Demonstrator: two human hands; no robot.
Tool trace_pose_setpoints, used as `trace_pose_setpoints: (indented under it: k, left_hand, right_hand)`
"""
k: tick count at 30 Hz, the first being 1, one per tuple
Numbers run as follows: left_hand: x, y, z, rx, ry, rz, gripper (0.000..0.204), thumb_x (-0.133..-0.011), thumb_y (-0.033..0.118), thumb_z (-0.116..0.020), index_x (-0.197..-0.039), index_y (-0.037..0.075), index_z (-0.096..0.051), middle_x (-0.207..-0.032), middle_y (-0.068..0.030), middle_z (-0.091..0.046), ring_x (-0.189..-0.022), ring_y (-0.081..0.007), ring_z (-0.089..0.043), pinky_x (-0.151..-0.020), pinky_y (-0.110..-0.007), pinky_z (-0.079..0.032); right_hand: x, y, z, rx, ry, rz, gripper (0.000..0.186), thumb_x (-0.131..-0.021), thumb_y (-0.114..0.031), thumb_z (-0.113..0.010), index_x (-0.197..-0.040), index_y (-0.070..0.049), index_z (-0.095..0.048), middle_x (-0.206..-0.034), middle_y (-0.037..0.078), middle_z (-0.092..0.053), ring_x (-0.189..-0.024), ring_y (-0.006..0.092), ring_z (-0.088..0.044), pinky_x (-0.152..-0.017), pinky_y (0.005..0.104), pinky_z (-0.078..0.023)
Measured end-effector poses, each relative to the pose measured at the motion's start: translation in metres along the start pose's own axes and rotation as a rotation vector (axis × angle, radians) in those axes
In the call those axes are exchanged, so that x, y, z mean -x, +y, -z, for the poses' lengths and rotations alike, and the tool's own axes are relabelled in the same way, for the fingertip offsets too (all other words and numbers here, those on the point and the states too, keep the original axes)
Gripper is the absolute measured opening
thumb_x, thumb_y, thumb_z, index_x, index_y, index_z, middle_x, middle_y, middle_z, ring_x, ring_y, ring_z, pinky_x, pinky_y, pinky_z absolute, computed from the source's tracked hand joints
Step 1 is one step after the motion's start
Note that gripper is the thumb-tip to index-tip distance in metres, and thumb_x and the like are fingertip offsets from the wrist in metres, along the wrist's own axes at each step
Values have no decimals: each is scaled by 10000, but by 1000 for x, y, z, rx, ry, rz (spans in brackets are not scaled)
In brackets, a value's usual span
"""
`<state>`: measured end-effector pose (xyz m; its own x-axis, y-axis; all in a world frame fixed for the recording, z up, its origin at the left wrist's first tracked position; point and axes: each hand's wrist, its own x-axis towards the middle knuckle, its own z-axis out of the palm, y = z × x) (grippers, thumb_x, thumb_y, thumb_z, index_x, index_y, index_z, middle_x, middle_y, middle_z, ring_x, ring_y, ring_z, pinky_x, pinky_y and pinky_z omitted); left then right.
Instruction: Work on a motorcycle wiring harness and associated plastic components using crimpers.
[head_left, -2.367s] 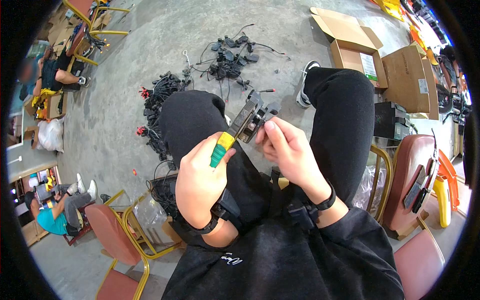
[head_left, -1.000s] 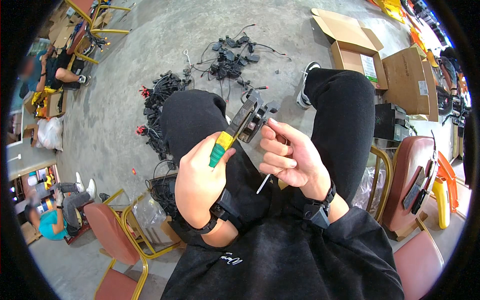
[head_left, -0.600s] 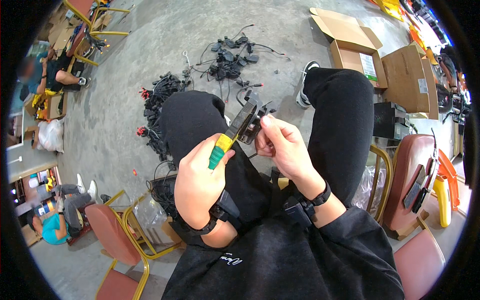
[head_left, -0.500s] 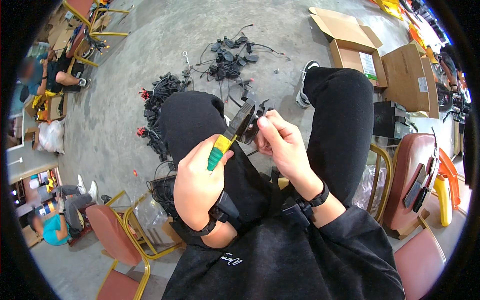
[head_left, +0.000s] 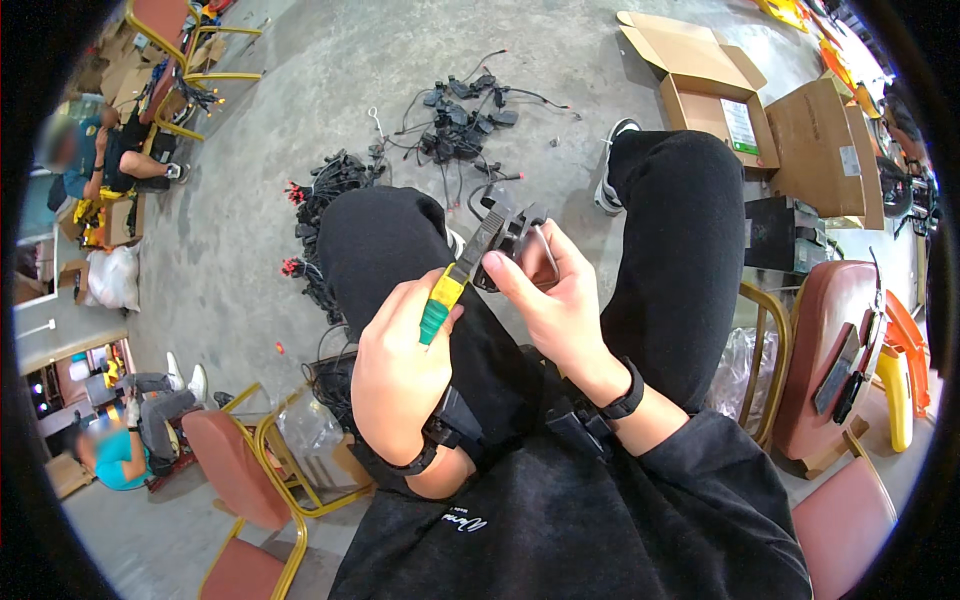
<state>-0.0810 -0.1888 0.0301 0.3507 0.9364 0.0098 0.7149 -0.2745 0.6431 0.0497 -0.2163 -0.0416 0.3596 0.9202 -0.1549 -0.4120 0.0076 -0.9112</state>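
Note:
My left hand [head_left: 405, 370] is wrapped round the yellow and green handle [head_left: 438, 310] of a grey tool with a ridged metal head [head_left: 484, 236], pointing up and away from me. Beside that head sits a small black part [head_left: 515, 231] with a short cable that ends in a red tip [head_left: 508, 177]. My right hand [head_left: 555, 310] grips this part, thumb against its near side and fingers curled behind it; whether anything else is in those fingers is hidden. Both hands are over my lap, between my knees.
Black cabled parts lie heaped [head_left: 460, 115] and bundled [head_left: 325, 220] on the concrete floor [head_left: 225, 280]. Boxes [head_left: 815, 150] and a black case [head_left: 775, 235] stand right. Chairs [head_left: 230, 460] flank me; tools rest on the right one [head_left: 825, 360]. Co-workers [head_left: 70, 150] [head_left: 115, 455] sit left.
A thin light rod showed below my right hand a second ago and is no longer visible. My right hand has moved leftward, its thumb now on the near side of the black part.

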Motion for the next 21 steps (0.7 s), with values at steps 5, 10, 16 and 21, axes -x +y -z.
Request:
trace_pose_setpoints:
  k: [5, 10, 16, 21]
  left_hand:
    - [0, 5, -1, -69, 77, -104, 289, -715, 26, -679, -992, 12, -599, -842, -132, -569, -748, -324, -582, -654, -355, -467]
    - [4, 8, -2, -104, 115, -4, 345, -603, 14, -759, -904, -29, -594, -771, -111, -566, -656, -250, -548, -635, -309, -448]
    - [4, 12, -4, -141, 140, -5, 346, -591, 15, -765, -887, -20, -590, -758, -106, -562, -650, -246, -547, -614, -317, -444]
    - [4, 10, -6, -160, 144, -30, 346, -600, 16, -762, -888, -18, -573, -761, -106, -552, -661, -250, -545, -618, -322, -443]
  right_hand:
    - [1, -4, 1, -52, -10, -44, 299, -823, -89, -662, -748, -100, -373, -695, -73, -386, -638, -2, -364, -573, 163, -333]
    - [1, -4, -5, -235, 14, -20, 292, -819, -72, -659, -769, -75, -372, -689, -58, -387, -591, -2, -352, -495, 168, -300]
    - [2, -1, 0, -165, -4, -20, 288, -824, -52, -645, -770, -74, -363, -708, -45, -391, -613, -1, -368, -511, 166, -318]
    - [3, -2, -3, -217, 4, -48, 292, -818, -23, -643, -772, -87, -362, -738, -56, -388, -668, -1, -371, -584, 170, -343]
